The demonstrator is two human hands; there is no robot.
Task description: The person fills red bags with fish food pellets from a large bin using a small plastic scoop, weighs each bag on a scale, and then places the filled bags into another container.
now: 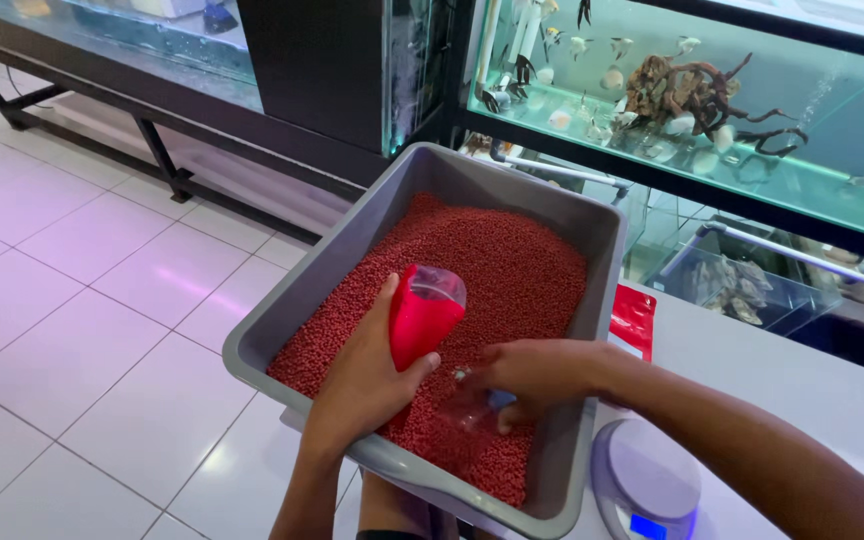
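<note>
A grey plastic tub point(382, 205) holds a deep layer of small red pellets point(497, 265). My left hand point(362, 385) grips a small clear bag point(422, 312) filled with red pellets, held upright over the tub. My right hand point(527, 375) is down in the pellets at the tub's near right side, closed on a clear plastic scoop or cup point(472, 405) with a bit of blue showing; its exact shape is hard to tell.
A white digital scale point(642, 480) with a blue-lit display sits on the white counter point(802, 380) right of the tub, beside a red pouch point(634, 318). Fish tanks point(752, 130) stand behind. White tiled floor point(82, 300) lies to the left.
</note>
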